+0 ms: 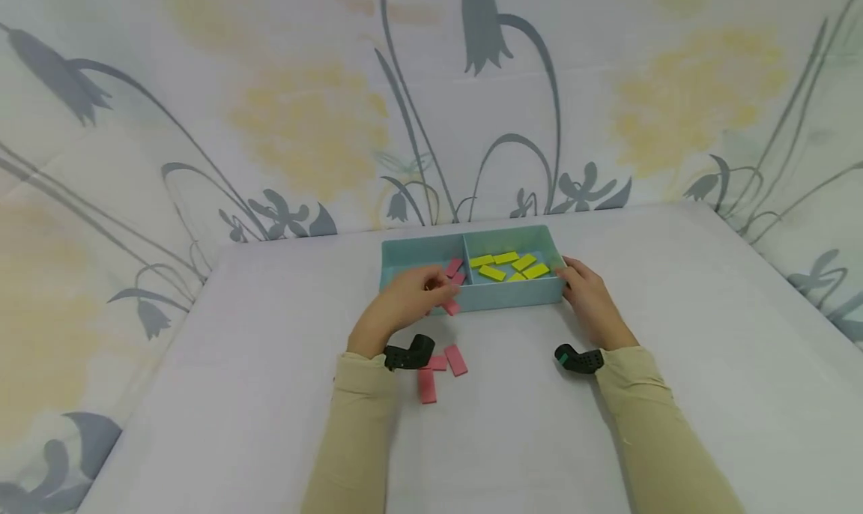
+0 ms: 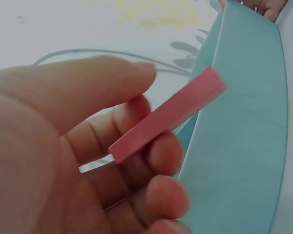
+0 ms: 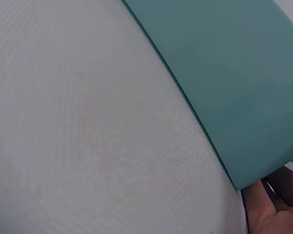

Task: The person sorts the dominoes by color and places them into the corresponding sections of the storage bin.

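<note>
My left hand [image 1: 403, 301] pinches a pink block [image 2: 172, 113] between thumb and fingers, close over the front wall of a light blue box [image 1: 515, 297]. In the left wrist view the block slants upward, its far end overlapping the box wall. A divider splits the box into two compartments. Pink blocks [image 1: 455, 267] lie beside the divider in the left one, partly hidden by my left hand. The right one holds several yellow blocks [image 1: 492, 273]. My right hand [image 1: 595, 301] grips the box's right end near the front corner, its fingers partly hidden in the right wrist view.
Loose pink blocks [image 1: 427, 386] lie on the white tabletop [image 1: 512, 431] in front of the box, near my left wrist, which partly covers them. A flower-patterned cloth [image 1: 431, 102] rises behind the table. Both wrists wear black cameras [image 1: 578, 360].
</note>
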Demonstrator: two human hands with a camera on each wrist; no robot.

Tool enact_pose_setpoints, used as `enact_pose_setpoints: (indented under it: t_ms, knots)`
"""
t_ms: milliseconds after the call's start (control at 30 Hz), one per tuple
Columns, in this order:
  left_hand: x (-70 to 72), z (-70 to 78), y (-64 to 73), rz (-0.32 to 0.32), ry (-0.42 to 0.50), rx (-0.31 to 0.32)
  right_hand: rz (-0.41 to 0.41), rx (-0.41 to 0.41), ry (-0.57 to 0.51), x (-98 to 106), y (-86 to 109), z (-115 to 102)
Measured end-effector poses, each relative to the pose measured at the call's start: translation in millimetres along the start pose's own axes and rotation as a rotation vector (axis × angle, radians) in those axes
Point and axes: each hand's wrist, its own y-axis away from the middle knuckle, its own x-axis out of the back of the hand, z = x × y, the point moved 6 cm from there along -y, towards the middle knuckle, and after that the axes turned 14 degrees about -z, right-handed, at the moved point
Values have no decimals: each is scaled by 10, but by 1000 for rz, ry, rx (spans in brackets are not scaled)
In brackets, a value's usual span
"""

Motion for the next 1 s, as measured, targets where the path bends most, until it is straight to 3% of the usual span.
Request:
enact_pose_setpoints:
  t_ms: [133,433,633,1000]
  knots:
    - [57,-51,66,98,21,43,-27,12,-30,-80,-23,-1]
    - [214,-105,87,304,26,81,3,22,-44,44,15,47]
    - [274,-171,120,348,7,92,13,24,-40,60,44,22]
    - [264,-251,84,370,-31,110,23,12,-54,58,38,27]
